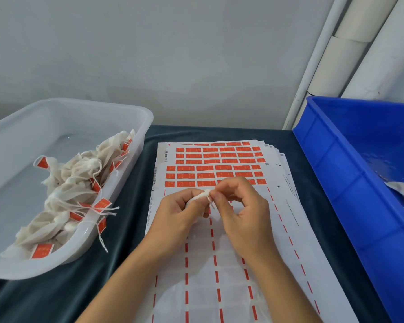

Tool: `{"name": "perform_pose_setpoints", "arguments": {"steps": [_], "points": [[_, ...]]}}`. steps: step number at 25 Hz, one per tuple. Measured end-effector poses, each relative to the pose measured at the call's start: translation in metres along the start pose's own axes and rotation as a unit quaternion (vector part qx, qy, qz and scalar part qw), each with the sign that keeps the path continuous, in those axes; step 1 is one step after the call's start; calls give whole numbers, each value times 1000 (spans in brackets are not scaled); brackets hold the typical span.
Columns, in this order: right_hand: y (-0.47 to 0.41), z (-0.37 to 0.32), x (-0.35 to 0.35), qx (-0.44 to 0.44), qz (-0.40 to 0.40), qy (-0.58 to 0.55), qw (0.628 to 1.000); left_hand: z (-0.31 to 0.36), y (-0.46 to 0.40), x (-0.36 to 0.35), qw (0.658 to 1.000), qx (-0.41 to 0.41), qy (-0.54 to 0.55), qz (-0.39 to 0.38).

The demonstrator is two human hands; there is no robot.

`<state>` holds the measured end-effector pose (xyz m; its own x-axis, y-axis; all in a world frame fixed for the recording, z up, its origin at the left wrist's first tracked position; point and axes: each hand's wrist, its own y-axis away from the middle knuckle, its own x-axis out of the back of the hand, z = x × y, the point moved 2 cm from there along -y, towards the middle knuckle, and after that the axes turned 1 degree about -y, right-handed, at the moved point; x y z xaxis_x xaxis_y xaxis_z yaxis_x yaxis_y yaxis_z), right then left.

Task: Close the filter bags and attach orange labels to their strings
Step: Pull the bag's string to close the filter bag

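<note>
Most of the filter bag [197,198] is buried inside the curled fingers of the left hand [181,212]; only a white bunched end shows. The right hand [239,206] covers whatever its fingertips pinch, so the string there cannot be made out. The blue crate [359,183] is cut off by the right edge, its contents mostly out of view. The print on the orange labels [205,176] is too small to read. The clear tub [131,117] runs past the left edge.

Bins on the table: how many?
2. A clear plastic bin at the left holds labelled filter bags; a blue bin stands at the right edge, partly cut off by the frame. More could sit outside the view.
</note>
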<state>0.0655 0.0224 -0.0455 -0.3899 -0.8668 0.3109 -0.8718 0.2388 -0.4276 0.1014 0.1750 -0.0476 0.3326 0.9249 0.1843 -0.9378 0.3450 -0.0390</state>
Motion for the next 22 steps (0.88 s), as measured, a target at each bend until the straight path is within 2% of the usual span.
{"name": "perform_pose_setpoints", "arguments": {"steps": [3,5,9,16,22], "points": [[-1,0,1,74,27,69,995,-1,0,-2,1000,15,-9,10],[0,1,2,100,17,81,992,0,0,-3,999,19,-14,27],[3,0,0,105,-22,72,992,1,0,-1,998,31,1,56],[3,1,2,142,-7,125,982,-4,-1,-3,998,27,-10,51],[4,4,0,166,-28,172,971,-7,-1,-4,998,-2,-33,50]]}}
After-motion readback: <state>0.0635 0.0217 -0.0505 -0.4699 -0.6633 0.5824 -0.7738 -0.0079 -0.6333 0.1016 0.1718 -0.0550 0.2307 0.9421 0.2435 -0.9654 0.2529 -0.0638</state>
